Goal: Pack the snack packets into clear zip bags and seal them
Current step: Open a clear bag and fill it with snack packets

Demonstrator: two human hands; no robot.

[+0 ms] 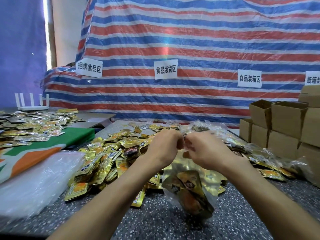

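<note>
Filled bag [190, 191] held up by its top
Left hand [164, 146] and right hand [206, 150] pinch its top edge side by side; it hangs over the tabletop [155, 224], before loose packets [107, 153].

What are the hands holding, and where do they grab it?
The left hand and right hand pinch the top edge of a filled zip bag.
</note>
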